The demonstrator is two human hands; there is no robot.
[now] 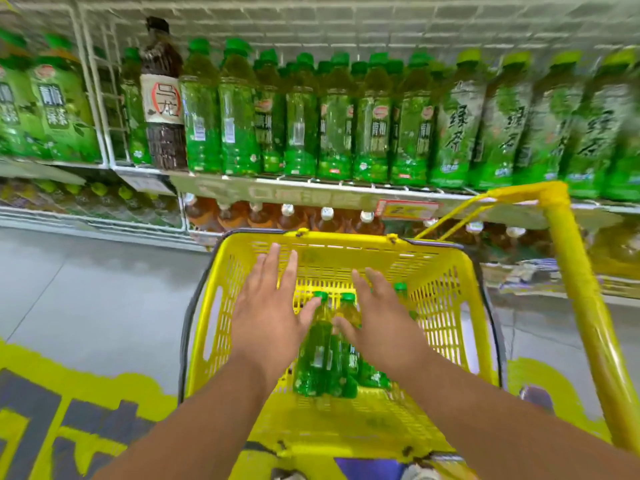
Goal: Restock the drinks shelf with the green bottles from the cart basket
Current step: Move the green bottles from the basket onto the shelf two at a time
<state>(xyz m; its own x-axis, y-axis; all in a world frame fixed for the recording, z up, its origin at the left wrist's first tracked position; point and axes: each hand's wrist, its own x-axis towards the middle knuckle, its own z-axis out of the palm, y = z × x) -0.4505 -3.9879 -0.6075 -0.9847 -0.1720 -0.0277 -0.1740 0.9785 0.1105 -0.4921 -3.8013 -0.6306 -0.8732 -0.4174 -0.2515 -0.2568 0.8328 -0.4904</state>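
Observation:
A yellow plastic basket [446, 292] sits on the cart in front of me. Inside it lie a few green bottles [315, 355] with green caps, side by side near the middle. My left hand [266, 306] hovers over the basket's left half, fingers spread, its thumb close to the leftmost bottle's neck. My right hand [377, 317] hangs over the bottles on the right, fingers apart, holding nothing. Above, the drinks shelf [311, 183] carries a row of upright green bottles [301, 123].
One dark brown bottle [162, 95] stands among the green ones at the shelf's left. White wire dividers [93, 84] split the shelf. A lower shelf holds amber bottles [287, 218]. The cart's yellow handle frame [575, 271] rises on the right. Grey floor lies to the left.

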